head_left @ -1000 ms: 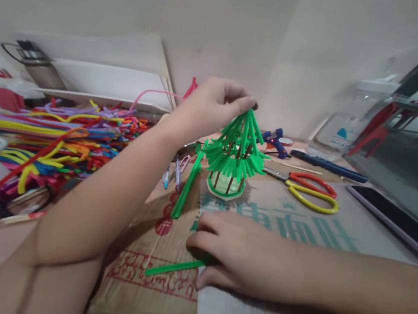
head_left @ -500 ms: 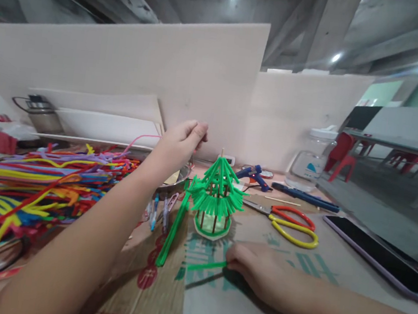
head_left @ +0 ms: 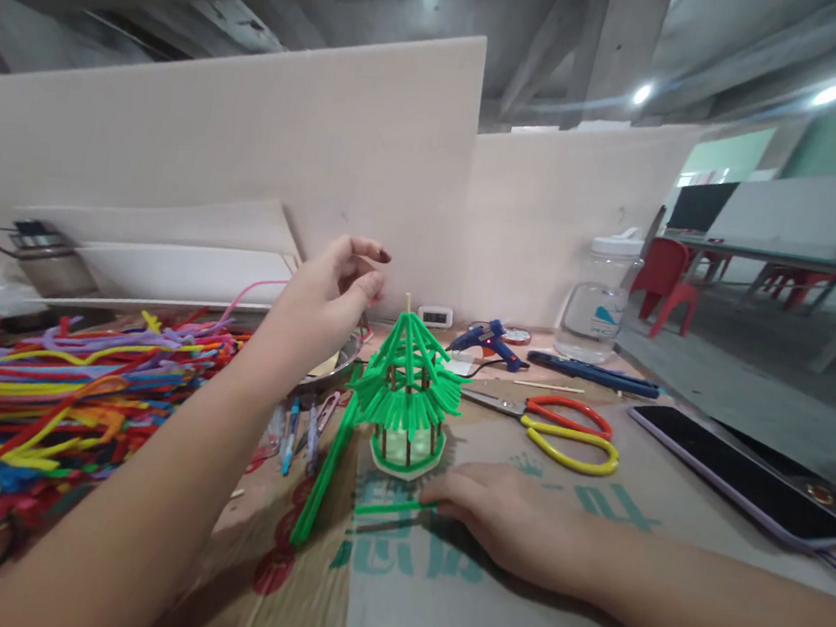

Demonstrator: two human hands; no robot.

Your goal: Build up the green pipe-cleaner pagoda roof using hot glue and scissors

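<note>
A small pavilion model (head_left: pixel 412 403) stands upright at the middle, with a green pipe-cleaner roof, brown posts and a pale eight-sided base. Just in front of it, my right hand (head_left: pixel 486 513) rests low over the board, its fingers closed on one end of a short green pipe cleaner (head_left: pixel 392 508). My left hand (head_left: pixel 346 285) is raised behind and left of the model, above a metal bowl (head_left: pixel 336 370) that it partly hides. Its thumb and index finger are apart, with nothing visible between them. Long green pipe cleaners (head_left: pixel 324 474) lie left of the model.
Many coloured pipe cleaners (head_left: pixel 75 405) are heaped at left. Pens (head_left: pixel 290 435) lie near the bowl. Scissors (head_left: pixel 571 432), a blue glue gun (head_left: pixel 486 341), a dark blue cutter (head_left: pixel 592 374), a phone (head_left: pixel 732 475) and a clear bottle (head_left: pixel 601 294) stand or lie to the right.
My left hand's fingers have parted from a closed pinch. The right hand still holds the green pipe cleaner, now nearer the model's base. The view has turned slightly right.
</note>
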